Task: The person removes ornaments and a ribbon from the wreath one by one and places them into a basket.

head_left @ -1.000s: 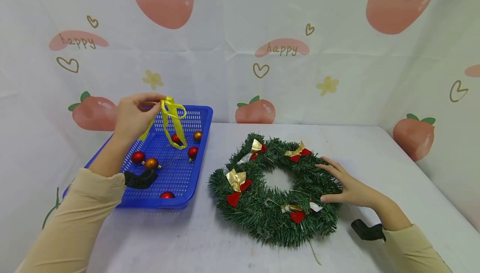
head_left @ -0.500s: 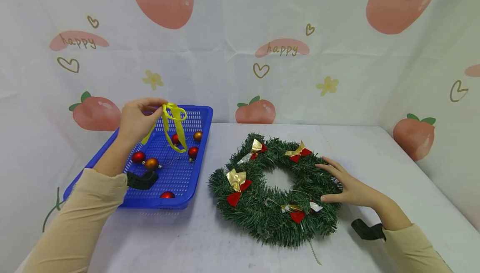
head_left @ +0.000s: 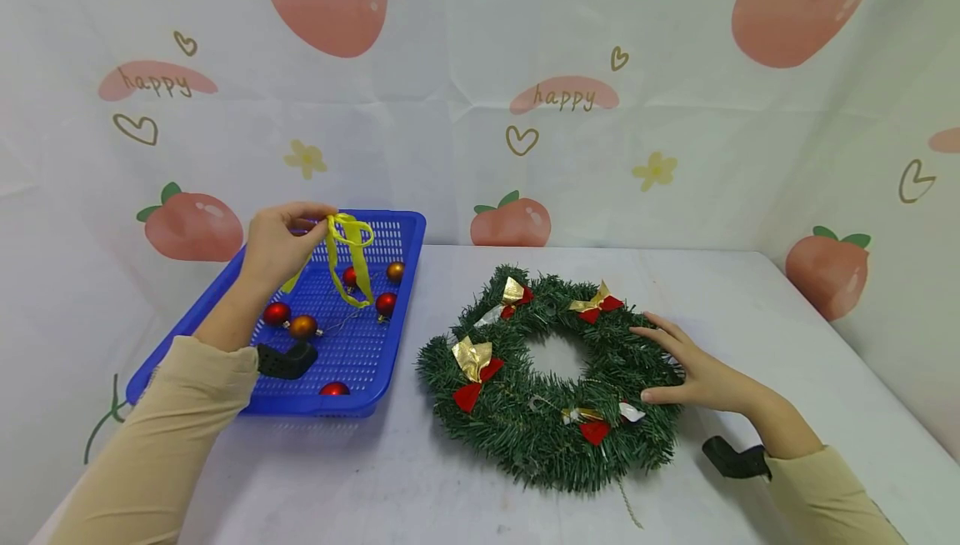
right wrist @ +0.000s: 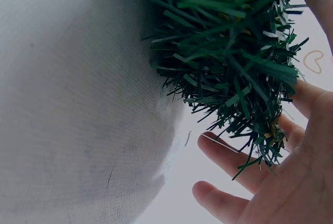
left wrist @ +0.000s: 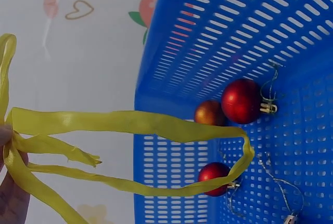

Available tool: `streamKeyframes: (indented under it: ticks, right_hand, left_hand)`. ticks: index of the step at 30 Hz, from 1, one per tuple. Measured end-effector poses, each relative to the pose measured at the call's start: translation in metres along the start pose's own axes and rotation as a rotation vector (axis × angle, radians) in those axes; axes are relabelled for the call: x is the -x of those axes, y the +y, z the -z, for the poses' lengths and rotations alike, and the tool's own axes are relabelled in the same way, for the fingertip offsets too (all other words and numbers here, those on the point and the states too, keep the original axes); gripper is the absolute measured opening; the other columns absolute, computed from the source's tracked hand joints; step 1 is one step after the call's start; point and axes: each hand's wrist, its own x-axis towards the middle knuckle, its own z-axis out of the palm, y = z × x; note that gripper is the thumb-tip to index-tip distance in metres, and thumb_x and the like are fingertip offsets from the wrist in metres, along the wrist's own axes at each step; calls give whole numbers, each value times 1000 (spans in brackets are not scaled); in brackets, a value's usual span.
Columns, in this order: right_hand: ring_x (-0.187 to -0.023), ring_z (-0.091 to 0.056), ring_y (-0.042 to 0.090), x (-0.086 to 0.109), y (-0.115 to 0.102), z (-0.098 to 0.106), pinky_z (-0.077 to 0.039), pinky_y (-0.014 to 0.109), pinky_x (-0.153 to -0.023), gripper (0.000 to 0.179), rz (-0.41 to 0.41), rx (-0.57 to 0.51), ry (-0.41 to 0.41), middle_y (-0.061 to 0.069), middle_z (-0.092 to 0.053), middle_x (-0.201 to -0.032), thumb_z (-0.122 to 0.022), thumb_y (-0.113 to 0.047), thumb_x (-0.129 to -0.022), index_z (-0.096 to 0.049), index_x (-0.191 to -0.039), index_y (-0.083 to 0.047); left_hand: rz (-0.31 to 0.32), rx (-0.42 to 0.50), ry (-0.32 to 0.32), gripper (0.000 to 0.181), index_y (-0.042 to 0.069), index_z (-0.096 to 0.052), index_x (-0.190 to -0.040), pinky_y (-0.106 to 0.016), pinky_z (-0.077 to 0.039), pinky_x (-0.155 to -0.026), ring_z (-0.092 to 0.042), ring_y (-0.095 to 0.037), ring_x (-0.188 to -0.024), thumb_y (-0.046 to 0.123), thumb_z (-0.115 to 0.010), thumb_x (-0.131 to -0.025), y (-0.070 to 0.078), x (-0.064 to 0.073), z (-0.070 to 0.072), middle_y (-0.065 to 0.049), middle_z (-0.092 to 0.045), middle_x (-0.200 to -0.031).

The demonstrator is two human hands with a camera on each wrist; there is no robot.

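In the head view, my left hand pinches a yellow ribbon bow between thumb and fingertips over a blue plastic basket. A loop of the ribbon hangs down into the basket, across some baubles in the left wrist view. My right hand rests against the right edge of a green wreath, fingers spread and loosely bent. Seen from the right wrist, the wreath's tips touch the fingers. Gold-and-red bows decorate the wreath.
Inside the basket lie several baubles, among them a red one and an orange one. A white-covered table carries the basket and the wreath. Behind stands a printed curtain.
My left hand has sunk a little and shifted slightly right, lowering the yellow ribbon bow over the basket. The right hand and the wreath have stayed where they were.
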Motion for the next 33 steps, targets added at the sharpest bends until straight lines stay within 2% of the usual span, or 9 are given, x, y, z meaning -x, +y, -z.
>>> streamKeyframes:
  ticks: [2,4,11,20,23,26,29,33]
  right_hand:
    - [-131,-17,56,0,0,0,-31,75,-86,80,3,2,3,29,-8,-149,-75,-23,-77,-31,-142,-5]
    - [-130,-17,57,0,0,0,-31,75,-85,80,7,4,6,30,-9,-149,-75,-23,-77,-32,-142,-5]
    - [-130,-17,57,-1,0,-1,-31,75,-85,80,18,8,11,31,-9,-148,-76,-23,-77,-32,-142,-5]
    - [-130,-17,57,-1,2,-1,-31,75,-85,81,14,11,8,31,-9,-148,-76,-23,-76,-32,-142,-6]
    - [-131,-17,57,-1,2,-1,-31,75,-85,81,13,11,8,30,-9,-148,-76,-23,-76,-32,-142,-6]
    - [-131,-17,57,-1,2,-1,-31,75,-85,81,14,12,9,30,-9,-148,-76,-23,-76,-32,-142,-6]
    - [-130,-17,57,-1,2,-1,-31,75,-85,81,17,13,10,31,-9,-148,-76,-23,-76,-32,-142,-6]
    - [-130,-17,57,-1,1,-1,-31,76,-85,81,16,13,10,30,-9,-148,-76,-23,-76,-31,-142,-6]
  left_hand:
    - [7,2,-11,26,2,-66,-112,-11,-41,-50,-63,-34,-96,14,-54,-92,-1,0,0,-24,-65,-112]
    - [10,1,-23,27,2,-66,-113,-11,-41,-51,-62,-37,-99,14,-53,-93,-3,-1,-1,-24,-64,-114]
    - [11,-33,-72,27,1,-65,-113,-6,-40,-57,-60,-39,-103,15,-52,-93,-8,0,-3,-26,-62,-116]
    - [6,-94,-108,29,0,-64,-115,-6,-41,-58,-60,-40,-102,15,-52,-94,-14,0,-4,-26,-62,-115]
    - [14,-122,-130,29,0,-63,-116,-13,-46,-64,-60,-39,-101,15,-52,-95,-15,1,-4,-26,-62,-115]
    - [18,-154,-163,29,0,-63,-116,-31,-55,-73,-59,-39,-101,16,-53,-95,-15,1,-5,-25,-61,-116]
    - [16,-183,-205,28,-1,-63,-116,-45,-55,-79,-59,-39,-99,15,-53,-94,-17,1,-6,-26,-61,-116]
    - [3,-213,-253,27,-2,-63,-114,-42,-56,-74,-60,-39,-95,13,-56,-93,-23,-1,-9,-26,-62,-112]
